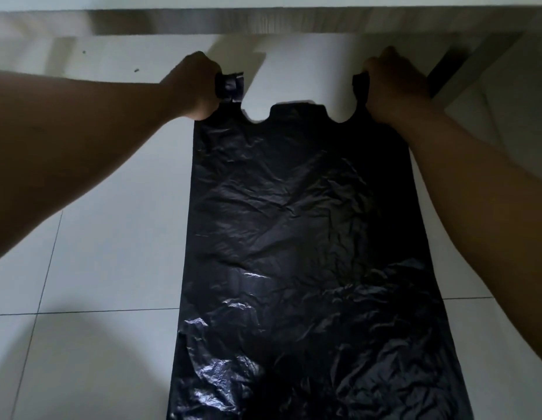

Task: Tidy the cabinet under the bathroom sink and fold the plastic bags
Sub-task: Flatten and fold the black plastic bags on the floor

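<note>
Black bag (303,237) lies flat on floor (106,268); left hand (194,86) and right hand (397,89) each fist a handle.

light: pretty dim from where I'm sitting, flat grey | shadows: soft dark patch on the floor tiles (82,344) lower left | glare: small glints on the black bag (303,237) wrinkles | blur: top edge smeared | distortion: grout lines bend outward

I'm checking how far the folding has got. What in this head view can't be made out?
- Black plastic bag: bottom end cut off by the lower frame edge.
- Handles: mostly covered by the left hand and right hand.
- Cabinet: blurred, interior out of view.
</note>
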`<state>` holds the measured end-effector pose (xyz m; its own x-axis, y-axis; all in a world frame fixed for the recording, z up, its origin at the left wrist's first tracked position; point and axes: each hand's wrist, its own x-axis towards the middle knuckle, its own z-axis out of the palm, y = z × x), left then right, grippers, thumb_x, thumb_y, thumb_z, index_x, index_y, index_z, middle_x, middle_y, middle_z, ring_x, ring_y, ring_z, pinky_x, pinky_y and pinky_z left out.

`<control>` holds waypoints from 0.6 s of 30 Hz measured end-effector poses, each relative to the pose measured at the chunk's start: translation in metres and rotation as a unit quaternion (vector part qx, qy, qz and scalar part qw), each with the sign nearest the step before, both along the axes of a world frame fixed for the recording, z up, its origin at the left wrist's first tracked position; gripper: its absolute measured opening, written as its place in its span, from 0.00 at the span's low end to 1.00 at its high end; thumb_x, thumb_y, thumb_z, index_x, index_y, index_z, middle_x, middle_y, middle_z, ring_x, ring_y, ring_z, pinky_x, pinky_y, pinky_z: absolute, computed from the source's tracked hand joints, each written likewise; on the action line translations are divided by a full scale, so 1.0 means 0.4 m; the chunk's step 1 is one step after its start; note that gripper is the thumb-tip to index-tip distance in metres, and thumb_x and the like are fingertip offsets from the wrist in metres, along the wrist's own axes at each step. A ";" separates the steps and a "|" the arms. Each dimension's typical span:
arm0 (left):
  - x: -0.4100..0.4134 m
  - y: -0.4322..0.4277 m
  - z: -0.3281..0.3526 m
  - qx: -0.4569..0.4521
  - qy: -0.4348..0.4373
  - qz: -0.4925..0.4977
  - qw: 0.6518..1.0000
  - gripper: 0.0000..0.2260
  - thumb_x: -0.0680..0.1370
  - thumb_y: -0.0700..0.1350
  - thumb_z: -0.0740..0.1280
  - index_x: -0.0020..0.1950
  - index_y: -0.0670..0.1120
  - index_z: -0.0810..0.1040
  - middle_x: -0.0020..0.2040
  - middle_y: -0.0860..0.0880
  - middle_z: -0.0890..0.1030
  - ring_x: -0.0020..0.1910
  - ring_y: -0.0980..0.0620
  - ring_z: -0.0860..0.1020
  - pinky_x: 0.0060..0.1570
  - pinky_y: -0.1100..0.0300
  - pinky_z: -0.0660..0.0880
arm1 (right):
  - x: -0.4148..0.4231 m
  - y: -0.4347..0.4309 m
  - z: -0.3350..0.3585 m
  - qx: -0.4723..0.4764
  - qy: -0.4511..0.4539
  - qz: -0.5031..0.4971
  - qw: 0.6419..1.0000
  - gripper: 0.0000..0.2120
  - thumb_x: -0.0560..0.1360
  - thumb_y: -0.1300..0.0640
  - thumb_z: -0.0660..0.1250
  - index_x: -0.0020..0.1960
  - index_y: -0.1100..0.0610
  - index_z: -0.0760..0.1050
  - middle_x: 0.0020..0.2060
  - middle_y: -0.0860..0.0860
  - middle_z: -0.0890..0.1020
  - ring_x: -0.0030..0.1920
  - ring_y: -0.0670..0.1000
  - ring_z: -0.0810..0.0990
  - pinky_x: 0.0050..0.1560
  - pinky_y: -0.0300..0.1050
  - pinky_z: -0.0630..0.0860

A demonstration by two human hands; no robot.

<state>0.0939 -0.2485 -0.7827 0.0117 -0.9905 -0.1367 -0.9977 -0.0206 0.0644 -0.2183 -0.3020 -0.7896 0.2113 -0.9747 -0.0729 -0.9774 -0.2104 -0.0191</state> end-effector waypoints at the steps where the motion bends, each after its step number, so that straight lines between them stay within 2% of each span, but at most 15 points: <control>1: 0.000 0.015 0.006 -0.019 -0.002 -0.002 1.000 0.03 0.75 0.35 0.66 0.48 0.39 0.77 0.45 0.40 0.74 0.47 0.36 0.77 0.45 0.46 0.76 | 0.000 0.013 0.001 -0.006 -0.004 -0.004 1.000 0.19 0.76 0.66 0.65 0.65 0.62 0.69 0.65 0.62 0.69 0.62 0.63 0.70 0.54 0.55 0.72; 5: -0.012 0.081 0.036 -0.078 -0.062 -0.028 0.995 0.10 0.77 0.45 0.67 0.57 0.45 0.79 0.50 0.40 0.79 0.56 0.35 0.75 0.54 0.43 0.70 | -0.011 0.092 0.010 -0.134 -0.025 0.028 0.990 0.11 0.77 0.65 0.60 0.59 0.62 0.71 0.57 0.63 0.74 0.59 0.61 0.71 0.43 0.50 0.64; 7: -0.017 0.124 0.047 -0.116 -0.092 -0.059 0.987 0.12 0.76 0.47 0.68 0.59 0.47 0.79 0.50 0.42 0.81 0.55 0.37 0.75 0.54 0.43 0.68 | -0.024 0.141 0.010 -0.185 -0.062 0.036 0.980 0.08 0.78 0.65 0.58 0.53 0.62 0.74 0.52 0.62 0.77 0.55 0.60 0.73 0.40 0.48 0.62; 8: -0.022 0.150 0.051 -0.130 -0.103 -0.076 0.983 0.12 0.75 0.47 0.68 0.58 0.48 0.80 0.49 0.42 0.82 0.53 0.38 0.75 0.54 0.44 0.67 | -0.033 0.170 0.010 -0.193 -0.091 0.035 0.976 0.08 0.78 0.65 0.58 0.52 0.62 0.76 0.51 0.62 0.78 0.55 0.60 0.73 0.40 0.47 0.64; 11: -0.045 0.234 0.060 -0.088 -0.118 -0.097 0.984 0.14 0.73 0.53 0.67 0.57 0.51 0.79 0.44 0.48 0.80 0.53 0.42 0.73 0.53 0.46 0.64 | -0.075 0.268 0.002 -0.129 -0.149 0.032 0.980 0.13 0.75 0.64 0.62 0.58 0.58 0.76 0.56 0.58 0.78 0.59 0.61 0.72 0.50 0.55 0.74; 13: -0.057 0.284 0.053 -0.013 -0.106 -0.099 0.989 0.18 0.73 0.63 0.64 0.56 0.55 0.78 0.43 0.51 0.77 0.55 0.45 0.72 0.54 0.47 0.61 | -0.100 0.328 0.003 -0.031 -0.123 0.028 0.992 0.18 0.73 0.55 0.66 0.62 0.52 0.75 0.60 0.54 0.77 0.64 0.59 0.69 0.57 0.59 0.70; 15: -0.063 0.322 0.042 0.038 -0.084 -0.107 0.990 0.25 0.72 0.72 0.56 0.57 0.58 0.78 0.46 0.55 0.81 0.56 0.48 0.72 0.53 0.47 0.57 | -0.120 0.364 0.015 0.047 -0.073 0.016 0.996 0.23 0.72 0.45 0.67 0.66 0.46 0.72 0.63 0.53 0.76 0.67 0.58 0.66 0.63 0.59 0.63; 18: -0.061 0.341 0.032 0.036 -0.021 -0.100 0.994 0.25 0.75 0.71 0.52 0.60 0.59 0.77 0.46 0.59 0.83 0.55 0.51 0.76 0.53 0.48 0.57 | -0.140 0.373 0.053 0.058 -0.036 0.000 0.998 0.24 0.73 0.38 0.63 0.66 0.43 0.72 0.58 0.52 0.79 0.65 0.56 0.70 0.66 0.58 0.59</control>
<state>0.0695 -0.1119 -0.7698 -0.1765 -0.9613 -0.2117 -0.9842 0.1746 0.0277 -0.2743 -0.1530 -0.7683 0.2199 -0.9607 -0.1695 -0.9727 -0.2027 -0.1133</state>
